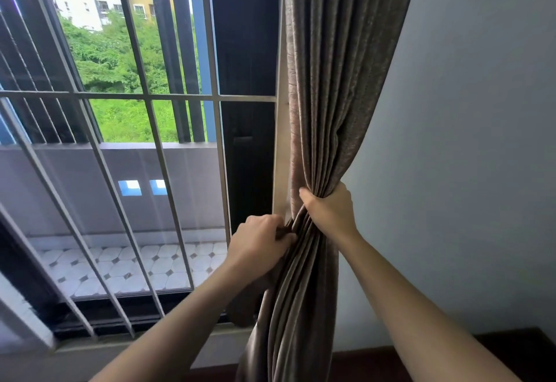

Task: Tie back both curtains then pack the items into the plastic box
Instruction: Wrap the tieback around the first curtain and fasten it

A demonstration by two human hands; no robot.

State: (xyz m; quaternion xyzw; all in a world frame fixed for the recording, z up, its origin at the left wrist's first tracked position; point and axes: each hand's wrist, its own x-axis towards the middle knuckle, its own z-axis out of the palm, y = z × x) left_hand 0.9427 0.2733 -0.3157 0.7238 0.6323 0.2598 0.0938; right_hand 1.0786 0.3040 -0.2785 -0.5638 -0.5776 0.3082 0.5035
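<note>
- Location: the curtain (328,65) hangs at the right edge of the window, between the window frame (281,147) and the wall (469,141). It is drawn into one bundle at mid-height and fans out above and below.
- Right hand (329,210): wrapped round the gathered bundle, thumb on the window side, fingers hidden behind the cloth.
- Left hand (260,241): just below and beside the right hand, fingers curled, pinching the outer folds on the window side.
- Handling: the fabric looks soft, fairly thick and pleated. Expect it to be moderately heavy yet fully pliable, with folds liable to slip loose if either grip relaxes.
- Grip point: hold at the narrowest part of the bundle, where the right hand sits. This frees the left hand to pass a tie-back round; none is in view.
</note>
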